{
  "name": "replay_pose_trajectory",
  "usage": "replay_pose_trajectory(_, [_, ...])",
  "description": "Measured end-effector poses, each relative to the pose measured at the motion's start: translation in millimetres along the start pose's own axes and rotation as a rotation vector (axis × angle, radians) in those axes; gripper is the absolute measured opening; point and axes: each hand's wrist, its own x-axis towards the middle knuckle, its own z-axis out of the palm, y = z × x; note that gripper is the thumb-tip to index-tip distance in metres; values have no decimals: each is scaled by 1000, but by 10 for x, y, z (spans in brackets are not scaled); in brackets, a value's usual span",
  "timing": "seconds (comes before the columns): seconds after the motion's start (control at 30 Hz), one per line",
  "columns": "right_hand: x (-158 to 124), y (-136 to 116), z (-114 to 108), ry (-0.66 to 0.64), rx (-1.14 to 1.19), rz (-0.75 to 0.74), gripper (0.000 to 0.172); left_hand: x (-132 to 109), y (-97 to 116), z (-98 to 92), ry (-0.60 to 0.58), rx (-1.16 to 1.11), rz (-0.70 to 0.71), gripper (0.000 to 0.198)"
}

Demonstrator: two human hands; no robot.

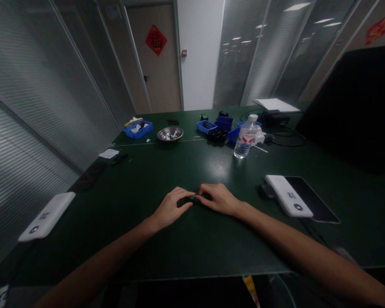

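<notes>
Low over the middle of the dark green table (pixel 154 171), my left hand (pixel 172 206) and my right hand (pixel 218 198) meet fingertip to fingertip. Between them is a small dark piece (pixel 193 198) with a hint of green, too small to name. The thumb and fingers of my left hand close on its left side. On its right side, my right hand pinches it with thumb and bent fingers. Most of the piece is hidden by the fingertips.
A water bottle (pixel 244 139) stands beyond my right hand. Farther back are a metal bowl (pixel 170 134), a blue basket (pixel 139 129) and more blue trays (pixel 223 123). White power banks (pixel 288 196) lie at both sides; a black monitor (pixel 356 107) is at right.
</notes>
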Motion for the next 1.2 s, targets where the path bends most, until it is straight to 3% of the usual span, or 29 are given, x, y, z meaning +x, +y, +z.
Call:
replay_pose_trajectory(0.4, [23,1,30,0,-66,-6,16,52,36,-42,15,-77,-33,28])
replay_pose_trajectory(0.73, [50,26,55,-33,-261,29,17,122,-18,-90,-73,228,150,33])
replay_pose_trajectory(1.03, [35,51,-100,-92,-260,-93,19,111,-42,-116,-98,298,221,32])
replay_pose_trajectory(1.2, [7,211,-165,-39,-291,36,20,109,-70,-126,-54,231,162,34])
